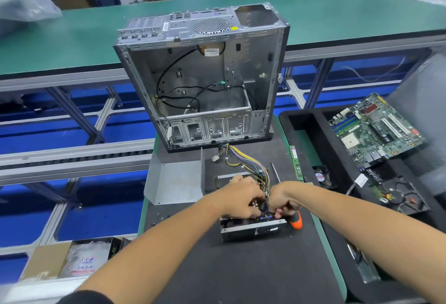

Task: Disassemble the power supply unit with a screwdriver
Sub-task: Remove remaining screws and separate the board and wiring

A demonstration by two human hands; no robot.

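Power supply [251,227] sits open on the dark mat of the table [241,274], near the front, its lid off; the grey metal cover [175,182] lies just to its left. Bundle of coloured wires [243,161] runs from the supply toward the empty computer case [205,74] standing behind it.

Left hand [239,198] lies over the top of the open supply, fingers curled down into the insides; cannot tell if it actually grips anything. Right hand [283,201] is curled into a fist round the screwdriver [296,221], orange handle end sticking out below the fist, at the supply's right front corner. Tip is hidden by the hands.

A loose thin metal shaft [275,172] lies on the mat right of the wires, a green memory stick [296,162] just beyond it. Black tray [301,123] on the right holds a motherboard [375,130] and a fan [403,197]. Cardboard box [48,262] with bagged parts at lower left.
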